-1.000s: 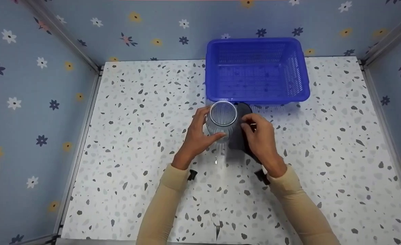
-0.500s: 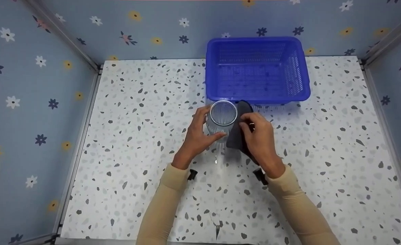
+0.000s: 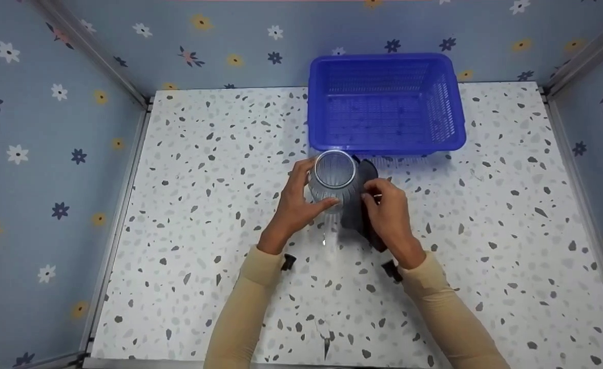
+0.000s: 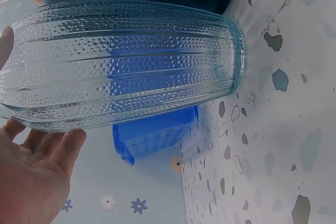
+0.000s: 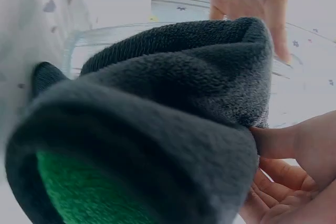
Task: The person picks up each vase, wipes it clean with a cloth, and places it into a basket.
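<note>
A clear glass vase (image 3: pixel 327 192) with ribbed, bumpy walls stands upright on the speckled table, its round rim facing up. My left hand (image 3: pixel 295 206) grips it near the top, thumb on the near side and fingers round the left. The left wrist view shows the vase (image 4: pixel 131 72) sideways, base on the tabletop. On its right, a dark grey cloth (image 3: pixel 353 211) lies against the glass. My right hand (image 3: pixel 391 209) pinches this cloth between thumb and fingers. Up close in the right wrist view, the folded cloth (image 5: pixel 178 93) has a green patch (image 5: pixel 84 187) and covers part of the vase.
A blue plastic basket (image 3: pixel 383 149) with slotted sides stands just behind the vase, near the back wall. Flower-patterned blue panels (image 3: pixel 178 51) enclose the table at the back and both sides. Small black pieces (image 3: pixel 289 262) sit at the inner wrists.
My right hand has shifted slightly left and toward me along the vase's side, and the cloth has refolded under it. The left hand and the vase keep their place.
</note>
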The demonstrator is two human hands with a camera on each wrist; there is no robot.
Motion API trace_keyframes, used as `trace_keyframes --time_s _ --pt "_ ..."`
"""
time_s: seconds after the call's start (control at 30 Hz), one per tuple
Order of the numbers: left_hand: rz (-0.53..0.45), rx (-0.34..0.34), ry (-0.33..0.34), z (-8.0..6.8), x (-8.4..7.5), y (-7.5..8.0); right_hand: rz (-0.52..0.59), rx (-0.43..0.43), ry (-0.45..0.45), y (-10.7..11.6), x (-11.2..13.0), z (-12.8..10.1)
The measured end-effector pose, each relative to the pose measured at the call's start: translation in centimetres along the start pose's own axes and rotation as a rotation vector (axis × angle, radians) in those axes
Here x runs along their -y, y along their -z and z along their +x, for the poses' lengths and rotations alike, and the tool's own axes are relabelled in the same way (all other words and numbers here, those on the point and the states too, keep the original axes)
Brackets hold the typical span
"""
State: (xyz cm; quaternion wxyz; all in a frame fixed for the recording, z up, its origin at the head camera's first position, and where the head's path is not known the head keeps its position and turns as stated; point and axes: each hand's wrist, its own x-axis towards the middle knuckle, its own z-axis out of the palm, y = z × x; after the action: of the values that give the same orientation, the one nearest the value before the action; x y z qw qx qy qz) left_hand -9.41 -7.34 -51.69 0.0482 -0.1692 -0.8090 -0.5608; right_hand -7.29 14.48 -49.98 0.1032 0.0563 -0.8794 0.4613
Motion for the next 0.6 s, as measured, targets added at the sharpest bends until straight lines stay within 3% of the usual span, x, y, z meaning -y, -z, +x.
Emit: trace_keyframes --time_s 0.3,0.6 --pt "-0.011 0.0 0.017 -0.1 0.0 0.0 -0.081 0.087 -0.091 -2.4 -2.8 -0.4" --pt "0.012 0.003 0.029 -0.1 -0.2 0.0 -0.05 0.09 -0.088 -1.9 -2.3 -0.6"
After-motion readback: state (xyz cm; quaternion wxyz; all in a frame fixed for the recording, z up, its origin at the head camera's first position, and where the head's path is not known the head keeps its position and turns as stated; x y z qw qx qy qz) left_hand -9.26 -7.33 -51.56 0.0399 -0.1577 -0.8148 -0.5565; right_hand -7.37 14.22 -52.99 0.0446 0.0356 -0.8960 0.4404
